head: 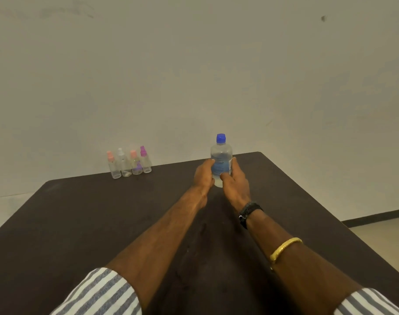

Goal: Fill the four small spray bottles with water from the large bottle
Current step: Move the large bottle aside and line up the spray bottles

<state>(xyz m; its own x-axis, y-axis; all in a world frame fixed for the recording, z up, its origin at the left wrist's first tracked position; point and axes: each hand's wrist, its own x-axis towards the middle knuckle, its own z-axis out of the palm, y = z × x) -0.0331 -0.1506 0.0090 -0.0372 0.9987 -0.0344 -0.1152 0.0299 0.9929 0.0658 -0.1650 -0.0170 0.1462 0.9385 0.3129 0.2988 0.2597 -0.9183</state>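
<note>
Head view: large water bottle (221, 155) upright near far edge of dark table (103, 212), long axis vertical, blue cap (220, 138) on. Left hand (203, 175) and right hand (236, 180) both curled round its lower body, one on each side. Whether base rests on table is unclear. Four small spray bottles (129, 164) stand in row well apart to left, tops on; left hand is nearer them. Likely next: uncap.

Blue cap (221, 138), dark brown table (103, 223), grey-white striped sleeves (103, 292), gold bangle (285, 247)
</note>
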